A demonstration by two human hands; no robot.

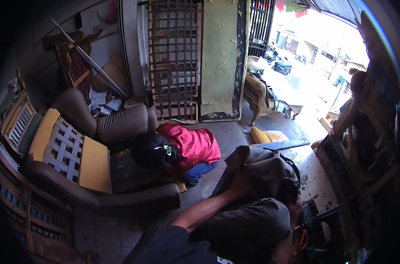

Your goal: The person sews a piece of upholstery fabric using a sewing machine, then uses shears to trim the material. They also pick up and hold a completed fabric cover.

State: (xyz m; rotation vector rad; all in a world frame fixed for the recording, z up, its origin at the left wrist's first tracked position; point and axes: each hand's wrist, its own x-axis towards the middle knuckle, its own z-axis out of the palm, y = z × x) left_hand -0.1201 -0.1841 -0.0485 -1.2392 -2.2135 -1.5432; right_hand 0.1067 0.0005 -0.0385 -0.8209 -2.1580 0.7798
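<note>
My left arm reaches across my lap, and my left hand (243, 181) lies against a bunched dark grey cloth (272, 169). Its fingers are in shadow and partly covered by the folds, so their grip does not show. Lower right, my right hand (295, 207) shows only in part at the cloth's near right edge, beside my bent knee (257, 215); its fingers are hidden. Close to that hand is a tool with an orange loop handle (304, 238), among dark items on the floor.
A person in a red top (193, 145) crouches ahead, bent over a brown sofa frame (138, 198) with woven webbing (65, 143). Brown cushioned parts (123, 123) lie behind. A webbed wooden frame (173, 66) and green panel (222, 61) stand upright. Wooden frames (363, 145) crowd the right.
</note>
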